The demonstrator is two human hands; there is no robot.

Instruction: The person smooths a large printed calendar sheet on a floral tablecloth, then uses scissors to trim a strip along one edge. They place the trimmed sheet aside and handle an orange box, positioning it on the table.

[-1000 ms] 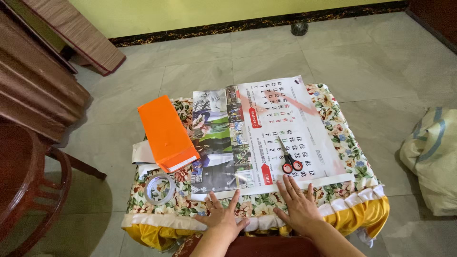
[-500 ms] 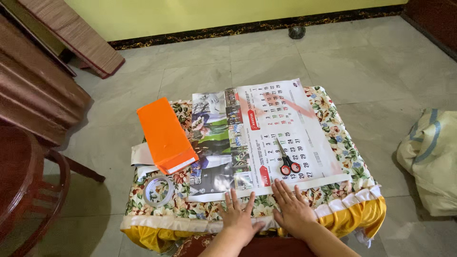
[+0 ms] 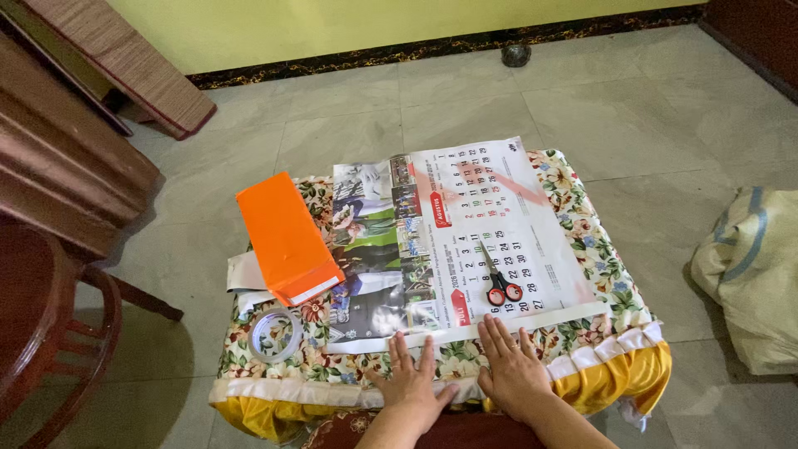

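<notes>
Head view showed both hands, left hand (image 3: 413, 389) and right hand (image 3: 513, 374), open and flat near the calendar sheet (image 3: 465, 241); pressing evenly would keep its edge smooth.

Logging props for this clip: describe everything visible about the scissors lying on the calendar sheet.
The scissors are small, with red looped handles and slim dark blades. They lie flat and closed on the white date grid of the calendar sheet, handles toward the person, blades pointing away and slightly left. Neither hand touches them: the right hand rests just below, at the sheet's near edge, the left hand beside it. Only the paper touches them.
</notes>
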